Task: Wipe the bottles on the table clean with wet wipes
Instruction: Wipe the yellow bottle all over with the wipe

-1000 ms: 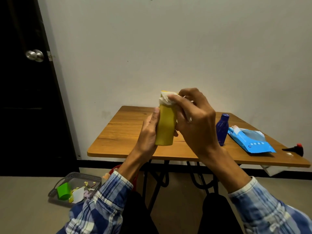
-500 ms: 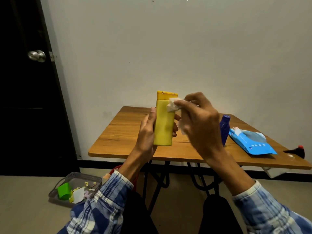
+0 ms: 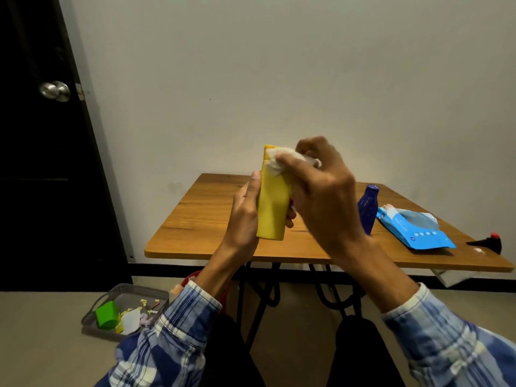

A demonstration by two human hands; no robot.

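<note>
Wipe [image 3: 282,160] is back up top of the yellow bottle [image 3: 272,208], frame center; R hand [image 3: 321,196] pinches it, L hand [image 3: 244,216] grips the lower half, above table [image 3: 201,219]. I reckon blue bottle [image 3: 368,209] comes next.

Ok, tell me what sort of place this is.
Probably a plain room in a home: a small wooden table by a bare white wall, a dark door with a round knob, and a grey basket of odds and ends on the floor.

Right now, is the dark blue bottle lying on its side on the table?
No, the dark blue bottle stands upright on the wooden table, beside the blue wet-wipe pack.
</note>
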